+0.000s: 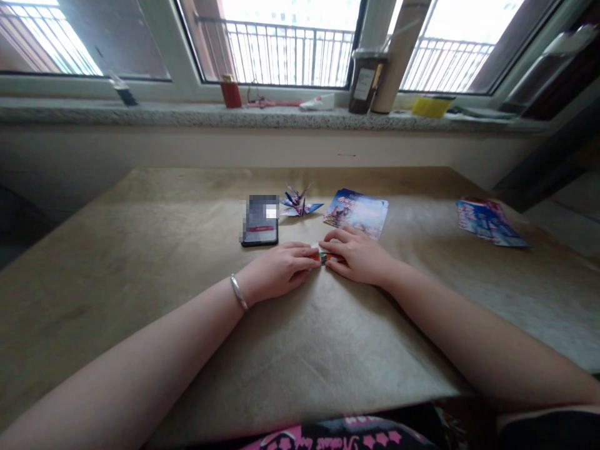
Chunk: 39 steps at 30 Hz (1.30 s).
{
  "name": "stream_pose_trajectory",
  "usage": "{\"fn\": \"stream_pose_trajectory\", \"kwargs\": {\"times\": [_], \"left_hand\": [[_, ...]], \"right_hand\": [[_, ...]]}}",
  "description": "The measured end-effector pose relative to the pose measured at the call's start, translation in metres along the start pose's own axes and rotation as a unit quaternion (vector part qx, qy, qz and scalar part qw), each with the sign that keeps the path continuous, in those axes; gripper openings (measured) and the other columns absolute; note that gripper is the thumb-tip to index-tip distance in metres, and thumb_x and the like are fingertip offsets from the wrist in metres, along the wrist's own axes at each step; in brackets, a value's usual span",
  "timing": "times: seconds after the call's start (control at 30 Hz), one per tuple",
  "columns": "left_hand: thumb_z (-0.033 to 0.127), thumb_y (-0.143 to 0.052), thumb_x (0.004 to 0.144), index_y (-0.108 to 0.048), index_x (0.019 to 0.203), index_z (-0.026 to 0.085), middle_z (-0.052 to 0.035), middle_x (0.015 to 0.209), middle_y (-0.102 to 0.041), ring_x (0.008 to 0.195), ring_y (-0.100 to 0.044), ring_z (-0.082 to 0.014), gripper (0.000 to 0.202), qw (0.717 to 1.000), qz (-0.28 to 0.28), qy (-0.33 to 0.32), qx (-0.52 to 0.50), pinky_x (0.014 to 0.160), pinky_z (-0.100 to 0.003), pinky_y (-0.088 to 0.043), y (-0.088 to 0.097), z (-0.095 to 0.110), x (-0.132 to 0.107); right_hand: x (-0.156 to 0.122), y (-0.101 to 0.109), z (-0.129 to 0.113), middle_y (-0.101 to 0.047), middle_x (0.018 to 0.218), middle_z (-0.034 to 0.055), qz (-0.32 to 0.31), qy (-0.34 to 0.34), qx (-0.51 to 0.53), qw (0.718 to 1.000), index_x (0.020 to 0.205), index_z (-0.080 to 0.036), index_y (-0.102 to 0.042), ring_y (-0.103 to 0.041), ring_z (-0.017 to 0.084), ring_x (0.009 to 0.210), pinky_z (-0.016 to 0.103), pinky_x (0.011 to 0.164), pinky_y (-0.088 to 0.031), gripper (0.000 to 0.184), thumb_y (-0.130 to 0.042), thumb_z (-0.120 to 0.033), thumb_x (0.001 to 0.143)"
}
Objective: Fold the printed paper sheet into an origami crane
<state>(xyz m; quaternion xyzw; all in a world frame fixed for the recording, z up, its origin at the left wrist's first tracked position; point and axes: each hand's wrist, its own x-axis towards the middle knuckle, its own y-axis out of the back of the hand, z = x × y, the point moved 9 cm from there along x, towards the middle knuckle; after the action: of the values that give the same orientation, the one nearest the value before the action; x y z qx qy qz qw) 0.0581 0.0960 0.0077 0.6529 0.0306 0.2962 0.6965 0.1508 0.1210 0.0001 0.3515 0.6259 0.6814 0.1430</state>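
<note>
A small piece of folded colourful paper (323, 257) lies on the table between my hands, mostly covered by fingers. My left hand (276, 270), with a silver bangle at the wrist, has its fingers pressed together on the paper's left side. From the right, my right hand (360, 256) grips the other side between thumb and fingers. Just beyond them stands a folded paper crane (300, 203) in blue, white and pink. A stack of printed square sheets (359, 209) lies past my right hand, close to its fingers.
A phone (260, 222) lies beyond my left hand. More printed sheets (492, 222) are fanned out at the far right of the table (187, 206). Along the windowsill (187, 117) stand a red lighter-like object (230, 92), a dark lidded container (365, 84) and a yellow item (432, 107).
</note>
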Motion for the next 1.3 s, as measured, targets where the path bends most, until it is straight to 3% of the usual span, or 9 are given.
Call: {"fn": "stream_pose_trajectory", "kwargs": {"times": [0.27,0.43,0.7,0.83,1.07,1.3], "left_hand": [[0.015,-0.05,0.088,-0.064,0.112,0.015,-0.0088,0.121,-0.064,0.112,-0.059,-0.0187,0.027,0.999,-0.02,0.037,0.008,0.1,-0.033,-0.047,-0.007,-0.008,0.0],[0.017,-0.048,0.09,-0.066,0.11,0.018,-0.0076,0.119,-0.064,0.108,-0.06,-0.0181,0.026,0.999,-0.02,0.042,0.006,0.096,-0.033,-0.049,-0.006,-0.008,0.0],[0.017,-0.051,0.088,-0.071,0.089,0.016,-0.0073,0.086,-0.066,0.086,-0.06,-0.0185,0.02,0.994,-0.017,0.08,0.079,0.081,-0.031,-0.052,0.003,-0.004,0.002],[0.018,-0.05,0.089,-0.069,0.089,0.014,-0.0081,0.092,-0.064,0.084,-0.059,-0.0174,0.02,0.991,-0.023,0.089,0.093,0.079,-0.03,-0.051,0.005,-0.003,0.003],[0.014,-0.048,0.089,-0.062,0.111,0.016,-0.0069,0.093,-0.062,0.088,-0.055,-0.0192,0.026,0.991,-0.039,0.08,0.096,0.082,-0.033,-0.05,-0.003,-0.007,0.003],[0.018,-0.049,0.091,-0.067,0.103,0.015,-0.0088,0.097,-0.062,0.091,-0.054,-0.0189,0.022,0.993,0.005,0.1,0.064,0.084,-0.033,-0.049,-0.003,-0.014,0.004]], "right_hand": [[-0.001,0.001,0.0,-0.063,0.109,0.0113,0.002,0.018,-0.016,1.0,0.116,-0.016,-0.065,-0.052,0.026,0.095,0.042,0.087,-0.043,0.037,-0.051,-0.038,0.089],[0.0,0.004,-0.005,-0.066,0.098,0.0086,0.032,0.045,0.037,0.998,0.106,-0.02,-0.069,-0.055,0.021,0.089,0.036,0.082,-0.047,0.026,-0.054,-0.03,0.088],[-0.001,0.004,-0.01,-0.069,0.095,0.0056,0.013,0.065,0.039,0.997,0.094,-0.02,-0.072,-0.06,0.018,0.085,0.029,0.078,-0.048,0.023,-0.05,-0.027,0.091],[-0.002,0.005,-0.011,-0.069,0.094,0.0061,0.026,0.073,0.027,0.997,0.096,-0.02,-0.071,-0.06,0.017,0.084,0.028,0.076,-0.048,0.023,-0.049,-0.025,0.092],[-0.001,0.004,-0.008,-0.069,0.093,0.005,0.027,0.053,0.044,0.997,0.096,-0.021,-0.07,-0.06,0.018,0.086,0.029,0.077,-0.047,0.019,-0.053,-0.021,0.088],[0.001,0.004,-0.017,-0.069,0.089,0.0055,0.023,0.045,-0.03,0.998,0.095,-0.022,-0.071,-0.058,0.018,0.082,0.028,0.069,-0.043,0.024,-0.05,-0.034,0.092]]}}
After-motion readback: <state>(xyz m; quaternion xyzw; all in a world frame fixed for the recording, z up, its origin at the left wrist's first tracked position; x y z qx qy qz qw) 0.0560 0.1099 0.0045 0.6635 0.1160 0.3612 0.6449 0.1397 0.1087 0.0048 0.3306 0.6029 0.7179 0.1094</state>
